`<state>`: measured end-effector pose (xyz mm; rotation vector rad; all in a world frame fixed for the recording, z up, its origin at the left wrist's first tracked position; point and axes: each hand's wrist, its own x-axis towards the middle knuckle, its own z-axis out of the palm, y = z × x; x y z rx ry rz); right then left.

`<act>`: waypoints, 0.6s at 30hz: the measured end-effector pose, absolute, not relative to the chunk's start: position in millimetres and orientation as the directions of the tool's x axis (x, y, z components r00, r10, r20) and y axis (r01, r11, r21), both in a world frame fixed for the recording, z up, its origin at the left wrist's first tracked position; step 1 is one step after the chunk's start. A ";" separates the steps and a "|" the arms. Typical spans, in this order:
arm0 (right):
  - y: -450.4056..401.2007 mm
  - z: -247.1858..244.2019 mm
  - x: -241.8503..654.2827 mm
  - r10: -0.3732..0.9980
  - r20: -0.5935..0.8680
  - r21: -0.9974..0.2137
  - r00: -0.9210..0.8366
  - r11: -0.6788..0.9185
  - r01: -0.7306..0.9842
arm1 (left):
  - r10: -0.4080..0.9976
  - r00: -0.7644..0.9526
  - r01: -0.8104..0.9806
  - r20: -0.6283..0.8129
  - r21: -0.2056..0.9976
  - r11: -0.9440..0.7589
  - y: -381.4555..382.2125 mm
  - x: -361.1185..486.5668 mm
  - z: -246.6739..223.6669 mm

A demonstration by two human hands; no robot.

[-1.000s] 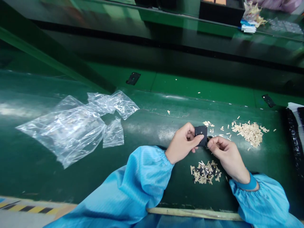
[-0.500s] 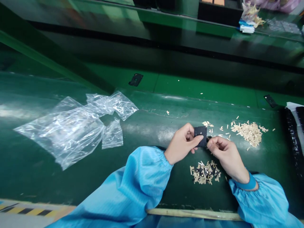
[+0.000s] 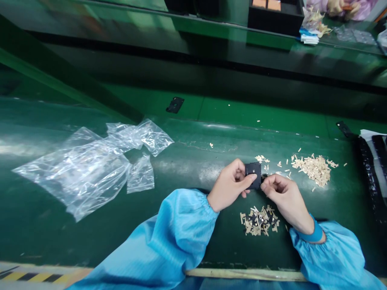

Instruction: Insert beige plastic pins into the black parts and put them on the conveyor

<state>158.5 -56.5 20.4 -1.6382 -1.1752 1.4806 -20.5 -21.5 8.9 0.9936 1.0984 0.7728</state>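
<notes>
My left hand [image 3: 231, 182] grips a flat black plastic part [image 3: 253, 170] by its left side, thumb on top of it. At the part's right edge, my right hand [image 3: 282, 195] has its thumb and forefinger pinched together; whatever lies between those fingertips is too small to make out. Below both hands is a pile of small beige and black pieces [image 3: 260, 220]. Right of my right hand spreads a heap of small beige pieces [image 3: 314, 169], with a few loose ones just above the hands [image 3: 261, 158].
Clear plastic bags [image 3: 96, 169] lie on the green table at left. Flat black parts rest at the back [image 3: 175, 104] and right [image 3: 344, 129]. Black trays [image 3: 373, 173] stand at the right edge. Across the bench are a black box [image 3: 276, 18] and another person's hands [image 3: 344, 8].
The whole view has shifted slightly. Both hands keep nearly the same pose around the black part. The other person's hands have come into view at the top right.
</notes>
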 end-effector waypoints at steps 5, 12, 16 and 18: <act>-56.5 20.5 158.4 0.917 -0.399 -0.898 -0.030 -0.384 0.214 | 0.889 0.295 -0.040 -0.350 0.925 0.377 -22.1 -20.8 8.2; -57.3 20.1 156.8 0.928 -0.371 -0.912 -0.022 -0.360 0.197 | 0.886 0.305 -0.076 -0.349 0.918 0.389 -23.8 -20.8 7.2; -57.8 19.6 155.6 0.925 -0.378 -0.914 -0.035 -0.367 0.174 | 0.887 0.303 -0.084 -0.349 0.917 0.389 -24.6 -20.5 7.0; -57.6 19.9 155.8 0.922 -0.384 -0.913 -0.042 -0.373 0.164 | 0.887 0.305 -0.090 -0.348 0.916 0.390 -24.8 -20.2 7.1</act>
